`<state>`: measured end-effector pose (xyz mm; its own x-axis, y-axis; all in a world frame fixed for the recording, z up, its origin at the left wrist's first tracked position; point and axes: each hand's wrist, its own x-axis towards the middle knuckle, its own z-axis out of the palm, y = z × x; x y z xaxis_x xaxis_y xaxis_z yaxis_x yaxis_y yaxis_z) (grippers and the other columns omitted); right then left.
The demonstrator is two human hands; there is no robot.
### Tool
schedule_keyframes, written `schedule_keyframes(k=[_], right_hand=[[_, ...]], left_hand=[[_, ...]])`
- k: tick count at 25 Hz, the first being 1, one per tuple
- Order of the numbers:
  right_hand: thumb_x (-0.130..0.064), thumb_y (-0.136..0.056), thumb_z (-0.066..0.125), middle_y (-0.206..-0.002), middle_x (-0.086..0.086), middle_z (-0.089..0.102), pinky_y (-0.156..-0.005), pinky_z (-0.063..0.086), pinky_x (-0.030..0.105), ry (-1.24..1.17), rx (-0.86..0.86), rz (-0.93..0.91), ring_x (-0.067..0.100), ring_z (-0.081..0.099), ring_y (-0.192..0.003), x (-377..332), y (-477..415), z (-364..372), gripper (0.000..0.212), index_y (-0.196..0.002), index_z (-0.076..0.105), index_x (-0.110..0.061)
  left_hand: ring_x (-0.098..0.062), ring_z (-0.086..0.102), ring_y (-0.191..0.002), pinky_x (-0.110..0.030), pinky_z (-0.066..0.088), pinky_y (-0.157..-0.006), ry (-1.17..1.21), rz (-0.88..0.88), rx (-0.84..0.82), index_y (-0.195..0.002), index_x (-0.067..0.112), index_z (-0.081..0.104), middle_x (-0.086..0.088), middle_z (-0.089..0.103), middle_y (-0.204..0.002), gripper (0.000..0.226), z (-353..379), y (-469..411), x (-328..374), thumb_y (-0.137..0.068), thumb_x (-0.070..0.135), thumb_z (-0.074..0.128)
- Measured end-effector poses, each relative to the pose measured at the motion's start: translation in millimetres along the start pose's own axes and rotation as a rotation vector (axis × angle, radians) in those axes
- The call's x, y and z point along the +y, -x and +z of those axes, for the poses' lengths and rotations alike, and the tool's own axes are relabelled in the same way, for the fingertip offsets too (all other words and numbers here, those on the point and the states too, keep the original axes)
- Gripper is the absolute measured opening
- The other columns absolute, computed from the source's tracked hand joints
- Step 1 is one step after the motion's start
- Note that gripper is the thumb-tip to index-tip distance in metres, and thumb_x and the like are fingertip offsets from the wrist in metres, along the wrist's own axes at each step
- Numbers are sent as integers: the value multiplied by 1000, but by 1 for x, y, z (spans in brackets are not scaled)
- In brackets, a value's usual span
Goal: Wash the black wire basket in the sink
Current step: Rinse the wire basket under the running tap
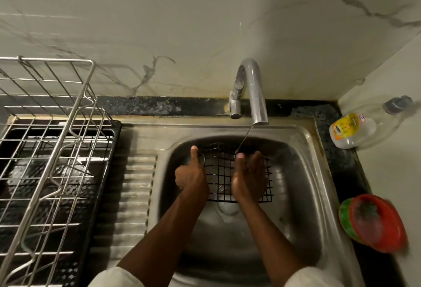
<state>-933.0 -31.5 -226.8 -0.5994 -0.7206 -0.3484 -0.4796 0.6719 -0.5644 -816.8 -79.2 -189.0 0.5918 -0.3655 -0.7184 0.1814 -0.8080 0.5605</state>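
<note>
We reach forward and down, hands level and near each other. Our left hand (192, 176) grips the basket (219, 173) by its side, thumb straight up. Our right hand (249, 179) is flat, palm facing left, fingers straight.

blk wire basket (219, 173), matt s/s sink (300, 168), shiny chrome tap (255, 86)
</note>
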Motion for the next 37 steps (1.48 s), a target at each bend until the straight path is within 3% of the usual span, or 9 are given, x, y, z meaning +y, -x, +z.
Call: schedule_keyframes(k=[3,8,16,19,22,25,30,33,37], right_hand=[[-74,-92,-2,-155,14,42,-116,28,55,-52,25,411,34,42,-139,30,-42,-15,91,-153,34,-17],[-64,-102,14,-170,2,0,-121,-3,56,-74,46,217,22,1,-156,-10,32,11,74,-162,4,-22],[-70,-98,11,-170,4,-3,-122,-2,57,-70,-25,262,26,-1,-156,-8,24,2,80,-162,-2,-24],[-66,-97,8,-168,14,8,-124,6,53,-106,75,112,34,9,-154,-12,5,-19,77,-162,12,-24],[-59,-99,15,-162,7,33,-125,9,52,-101,129,-234,29,18,-153,-23,4,-36,69,-147,49,-23],[-62,-98,13,-153,-4,49,-126,3,44,-97,-7,-383,19,21,-152,-32,8,-57,69,-139,58,-30],[-64,-101,19,-166,13,17,-120,1,59,295,-363,-241,35,11,-153,-87,-7,-69,75,-159,19,-18],[-68,-98,16,-168,15,-8,-123,-3,55,174,-313,61,34,-4,-155,-105,-18,-62,88,-160,-3,-9],[-83,-89,13,-164,19,-22,-123,-3,55,186,-294,207,39,-10,-153,-107,-32,-66,108,-156,-14,-4]], left_hand=[[-33,62,-110,-44,53,-93,10,21,2,-130,1,56,-17,64,-121,88,4,-2,0,-77,70,69],[-33,61,-111,-40,49,-88,-10,47,12,-126,-2,57,-18,64,-120,83,2,-1,2,-80,67,68],[-27,64,-91,-40,57,-79,-49,68,-57,-115,1,60,-16,66,-107,82,-2,-1,-2,-78,75,62],[-22,65,-79,-35,56,-70,-58,217,-136,-100,4,64,-12,68,-96,79,-3,1,-2,-79,80,56],[-16,58,-63,-30,54,-67,-89,399,-219,-66,8,58,-5,65,-70,68,-10,0,8,-85,73,56],[-11,38,-46,-22,39,-50,-43,641,-334,-50,12,40,2,42,-46,67,-20,-3,19,-90,63,58],[-19,38,-40,-30,35,-44,-10,946,-478,-54,6,56,1,45,-43,63,-14,-7,29,-99,50,57],[-11,31,-39,-26,27,-45,-33,1057,-506,-48,13,44,6,36,-43,62,-11,7,27,-100,44,58],[-10,31,-40,-26,23,-44,-13,1078,-488,-49,16,43,6,36,-44,58,-16,11,23,-101,36,59]])
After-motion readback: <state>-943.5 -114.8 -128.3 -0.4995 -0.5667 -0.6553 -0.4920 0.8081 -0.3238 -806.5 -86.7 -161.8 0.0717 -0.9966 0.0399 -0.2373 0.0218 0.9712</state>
